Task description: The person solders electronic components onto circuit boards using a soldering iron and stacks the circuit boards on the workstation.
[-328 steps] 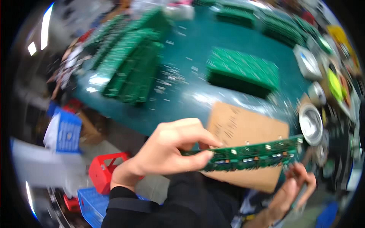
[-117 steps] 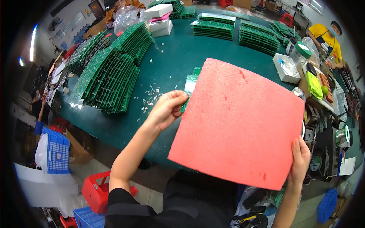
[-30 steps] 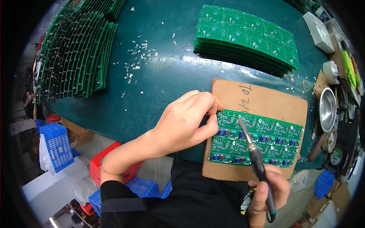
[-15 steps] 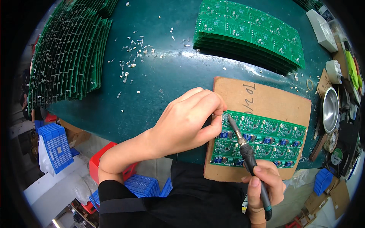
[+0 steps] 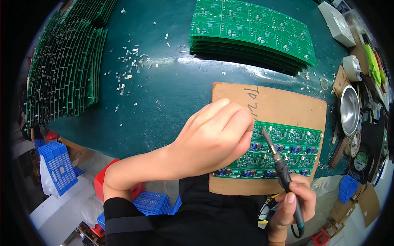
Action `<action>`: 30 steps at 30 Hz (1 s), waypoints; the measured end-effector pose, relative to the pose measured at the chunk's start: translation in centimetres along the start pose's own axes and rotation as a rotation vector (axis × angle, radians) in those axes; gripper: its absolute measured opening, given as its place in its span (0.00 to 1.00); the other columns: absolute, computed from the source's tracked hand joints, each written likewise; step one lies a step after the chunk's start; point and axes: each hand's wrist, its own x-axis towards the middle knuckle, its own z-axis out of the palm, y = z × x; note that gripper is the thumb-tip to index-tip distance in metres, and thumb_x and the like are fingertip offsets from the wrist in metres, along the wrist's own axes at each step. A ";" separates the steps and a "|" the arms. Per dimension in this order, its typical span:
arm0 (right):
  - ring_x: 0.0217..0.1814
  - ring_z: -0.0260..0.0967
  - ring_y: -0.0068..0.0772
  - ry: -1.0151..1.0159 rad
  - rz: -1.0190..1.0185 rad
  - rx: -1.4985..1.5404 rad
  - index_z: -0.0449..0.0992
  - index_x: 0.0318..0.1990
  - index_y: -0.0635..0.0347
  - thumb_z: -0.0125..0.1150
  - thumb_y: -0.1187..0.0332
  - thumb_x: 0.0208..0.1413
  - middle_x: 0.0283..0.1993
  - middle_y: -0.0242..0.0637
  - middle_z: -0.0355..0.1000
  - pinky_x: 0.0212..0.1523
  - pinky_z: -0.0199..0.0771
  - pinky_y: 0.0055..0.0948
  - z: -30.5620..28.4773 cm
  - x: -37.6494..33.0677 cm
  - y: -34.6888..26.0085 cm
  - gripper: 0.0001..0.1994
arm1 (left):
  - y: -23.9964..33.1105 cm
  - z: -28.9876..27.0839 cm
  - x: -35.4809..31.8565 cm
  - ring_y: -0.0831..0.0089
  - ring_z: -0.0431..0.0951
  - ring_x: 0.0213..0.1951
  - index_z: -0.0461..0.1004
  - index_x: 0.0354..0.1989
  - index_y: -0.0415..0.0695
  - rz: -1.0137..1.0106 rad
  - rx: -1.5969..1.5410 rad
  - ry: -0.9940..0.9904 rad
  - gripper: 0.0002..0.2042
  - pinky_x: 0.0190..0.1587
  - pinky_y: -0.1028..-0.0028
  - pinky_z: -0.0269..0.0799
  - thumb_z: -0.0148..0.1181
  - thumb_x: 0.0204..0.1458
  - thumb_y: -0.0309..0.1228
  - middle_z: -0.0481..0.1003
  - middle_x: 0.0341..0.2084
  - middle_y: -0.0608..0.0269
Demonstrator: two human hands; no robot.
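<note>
A green circuit board panel (image 5: pixel 303 137), crowded with small parts and blue cylindrical components, lies on a brown board (image 5: pixel 295 102) with handwriting on it. My right hand (image 5: pixel 297 201) grips a soldering iron (image 5: pixel 283 170) by its dark handle. The iron's metal tip points at the panel's upper row; I cannot tell whether it touches. Over the panel's left part is my left hand (image 5: pixel 217 137), fingers pinched together near the tip. Whatever those fingers hold is hidden behind the hand, which also covers the panel's upper left corner.
A stack of green panels (image 5: pixel 254 24) stands at the back. More panels stand in rows (image 5: pixel 65 69) at the left. Small clear and white parts (image 5: pixel 131 57) lie scattered on the green table. At the right are a metal bowl (image 5: pixel 349 110) and a white box (image 5: pixel 335 24).
Both hands and the iron's tip have shifted rightward along the panel's upper row. My left hand now covers more of the panel. The whole view has shifted slightly.
</note>
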 end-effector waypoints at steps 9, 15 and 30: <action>0.30 0.74 0.39 -0.030 -0.095 0.061 0.71 0.41 0.63 0.59 0.73 0.54 0.18 0.36 0.71 0.30 0.74 0.33 0.8 0.9 0.9 0.08 | -0.3 0.9 0.4 0.64 0.77 0.31 0.70 0.29 0.41 -0.020 0.070 -0.028 0.09 0.36 0.70 0.73 0.62 0.39 0.18 0.76 0.29 0.61; 0.31 0.74 0.39 -0.098 -0.049 0.055 0.72 0.41 0.63 0.59 0.71 0.55 0.23 0.41 0.72 0.31 0.74 0.32 -0.2 0.7 0.5 0.09 | -0.1 0.6 0.7 0.63 0.77 0.33 0.70 0.30 0.41 -0.022 0.050 -0.069 0.10 0.38 0.69 0.73 0.62 0.39 0.17 0.76 0.30 0.60; 0.31 0.67 0.34 0.065 -0.025 0.039 0.71 0.37 0.66 0.56 0.64 0.54 0.26 0.47 0.70 0.29 0.66 0.25 -2.3 1.1 2.0 0.12 | 1.6 3.7 2.7 0.63 0.76 0.31 0.70 0.30 0.40 0.018 0.098 -0.068 0.10 0.35 0.68 0.73 0.63 0.39 0.18 0.73 0.27 0.60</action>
